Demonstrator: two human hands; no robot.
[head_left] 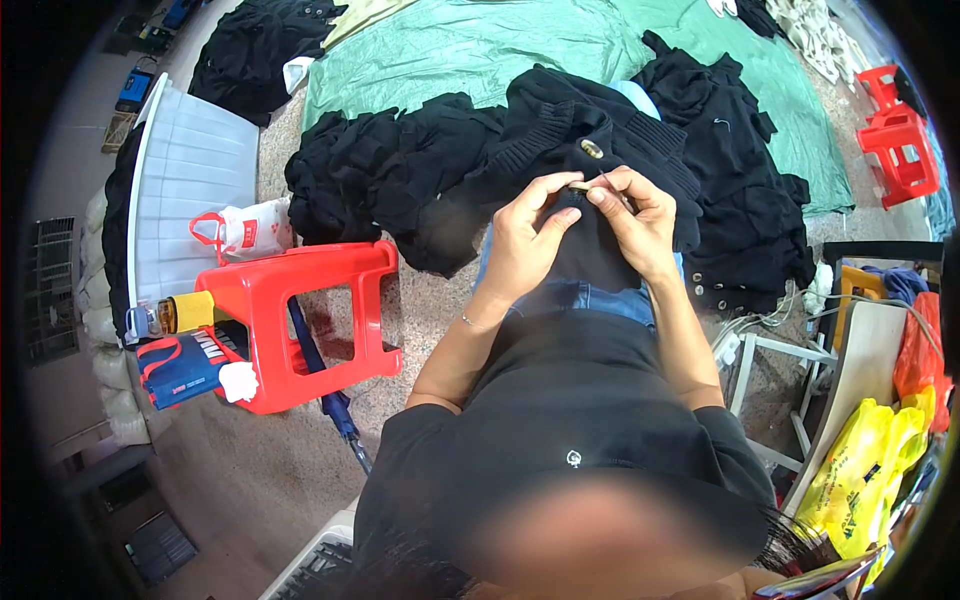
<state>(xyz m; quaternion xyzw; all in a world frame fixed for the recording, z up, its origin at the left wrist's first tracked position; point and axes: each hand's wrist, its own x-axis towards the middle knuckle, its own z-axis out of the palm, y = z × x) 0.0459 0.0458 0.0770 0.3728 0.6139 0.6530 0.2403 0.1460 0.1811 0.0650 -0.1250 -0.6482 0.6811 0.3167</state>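
A black knitted cardigan (pixel 560 115) with ribbed edges lies across my lap, and one large brown-and-gold button (pixel 591 149) shows on it. My left hand (pixel 535 230) pinches a fold of the cardigan between thumb and fingers. Against it, my right hand (pixel 635 215) is closed with thumb and forefinger at a second button (pixel 580 186), whose pale edge shows between the hands. A thin dark line rises by the right fingertips; whether it is needle or thread I cannot tell.
Black garments (pixel 400 175) are heaped to the left, and another buttoned one (pixel 745 190) lies right on a green sheet (pixel 440 50). A red stool (pixel 300 330) holding bags and a bottle stands left, beside a white bin (pixel 190 160). Yellow bags (pixel 850 470) and a white frame (pixel 770 345) are at right.
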